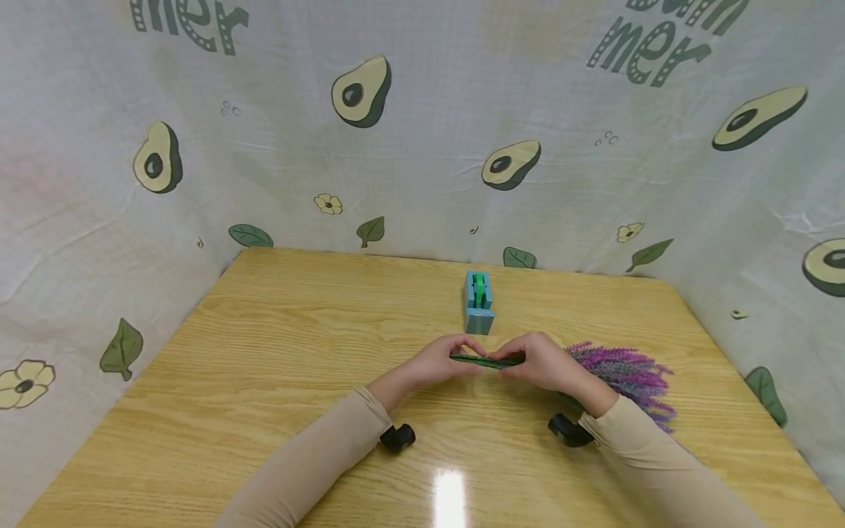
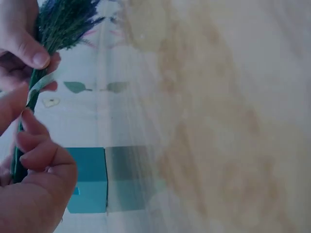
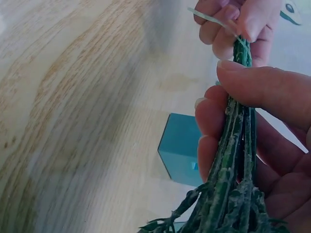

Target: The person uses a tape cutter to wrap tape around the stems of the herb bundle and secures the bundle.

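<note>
Both hands hold a bundle of green stems level above the table, with purple flower heads spreading to the right in the head view. My right hand grips the stems on the flower side. My left hand pinches them nearer the stem ends. In the left wrist view a thin pale strip lies around the stems between the hands. Its loose end sticks out beside the left fingers in the right wrist view.
A blue tape dispenser with a green reel stands on the wooden table just beyond the hands. Behind and at both sides hangs a pale cloth printed with avocados and leaves. Black camera mounts sit at the wrists.
</note>
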Demonstrator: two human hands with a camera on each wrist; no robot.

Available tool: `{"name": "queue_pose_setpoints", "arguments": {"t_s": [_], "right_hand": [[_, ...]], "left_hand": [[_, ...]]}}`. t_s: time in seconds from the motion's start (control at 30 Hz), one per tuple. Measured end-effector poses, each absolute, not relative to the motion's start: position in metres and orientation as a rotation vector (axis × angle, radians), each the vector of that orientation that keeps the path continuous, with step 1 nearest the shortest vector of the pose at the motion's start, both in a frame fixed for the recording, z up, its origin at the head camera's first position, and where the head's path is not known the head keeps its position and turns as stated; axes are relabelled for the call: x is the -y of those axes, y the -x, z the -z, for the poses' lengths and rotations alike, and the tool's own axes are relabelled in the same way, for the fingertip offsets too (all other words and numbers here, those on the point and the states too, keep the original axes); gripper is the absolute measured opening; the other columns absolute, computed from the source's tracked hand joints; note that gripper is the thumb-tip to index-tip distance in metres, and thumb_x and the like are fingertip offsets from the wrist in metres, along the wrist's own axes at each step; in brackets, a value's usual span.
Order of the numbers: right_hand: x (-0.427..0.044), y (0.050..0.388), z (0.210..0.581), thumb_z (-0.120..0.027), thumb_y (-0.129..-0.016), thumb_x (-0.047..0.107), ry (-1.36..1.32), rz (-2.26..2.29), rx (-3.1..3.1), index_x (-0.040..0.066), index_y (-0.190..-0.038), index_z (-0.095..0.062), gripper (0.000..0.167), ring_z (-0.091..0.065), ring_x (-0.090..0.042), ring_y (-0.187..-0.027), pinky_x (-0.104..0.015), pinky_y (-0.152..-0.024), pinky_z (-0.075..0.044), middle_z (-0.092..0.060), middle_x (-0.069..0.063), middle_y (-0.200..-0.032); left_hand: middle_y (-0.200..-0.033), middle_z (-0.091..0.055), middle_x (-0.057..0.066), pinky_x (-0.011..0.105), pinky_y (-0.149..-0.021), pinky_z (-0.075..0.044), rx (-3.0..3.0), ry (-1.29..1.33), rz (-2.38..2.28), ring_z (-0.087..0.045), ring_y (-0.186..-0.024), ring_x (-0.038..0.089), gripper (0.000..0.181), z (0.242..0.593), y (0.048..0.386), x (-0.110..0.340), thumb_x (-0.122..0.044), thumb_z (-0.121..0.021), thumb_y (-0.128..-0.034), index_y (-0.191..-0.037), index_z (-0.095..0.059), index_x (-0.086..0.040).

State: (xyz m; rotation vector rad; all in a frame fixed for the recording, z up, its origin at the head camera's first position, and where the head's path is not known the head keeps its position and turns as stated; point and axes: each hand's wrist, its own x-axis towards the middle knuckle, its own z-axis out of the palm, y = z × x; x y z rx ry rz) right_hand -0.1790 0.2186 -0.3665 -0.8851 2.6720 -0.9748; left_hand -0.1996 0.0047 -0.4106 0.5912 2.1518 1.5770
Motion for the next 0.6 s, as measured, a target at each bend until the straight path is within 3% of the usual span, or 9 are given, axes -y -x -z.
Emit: {"name": "queue_pose_setpoints", "arguments": {"t_s": [0.2,0.4,0.6], "right_hand": [[-0.2172,0.1782,0.3635,-0.072,-0.08,0.002,0.82,0.992,-2.688,0.003,-0.102,-0.072,0.023,-0.063,-0.016,-0.085,-0.025,-0.066,-0.051,-0.069,-0.007,-0.096],[-0.2166,0.1792,0.3626,-0.073,-0.079,0.003,0.819,1.002,-2.696,0.003,-0.1,-0.073,0.021,-0.064,-0.015,-0.082,-0.024,-0.064,-0.051,-0.07,-0.006,-0.093],[-0.2178,0.1808,0.3642,-0.073,-0.079,0.002,0.861,0.994,-2.693,0.002,-0.099,-0.073,0.02,-0.064,-0.017,-0.084,-0.025,-0.067,-0.052,-0.07,-0.007,-0.093]], "left_hand": [[-0.074,-0.058,0.001,0.024,-0.056,-0.037,-2.234,-0.527,-1.663,-0.046,-0.064,0.012,0.016,0.4108,0.1969,-0.0087,-0.017,-0.075,-0.0801,-0.094,-0.068,-0.016],[-0.077,-0.06,0.0,0.023,-0.054,-0.037,-2.284,-0.507,-1.683,-0.048,-0.064,0.012,0.019,0.4116,0.1968,-0.0101,-0.014,-0.077,-0.0779,-0.094,-0.068,-0.014],[-0.078,-0.064,0.008,0.028,-0.055,-0.049,-2.17,-0.506,-1.695,-0.061,-0.061,0.021,0.02,0.4119,0.1959,-0.0101,-0.012,-0.074,-0.0809,-0.098,-0.064,-0.013]]}}
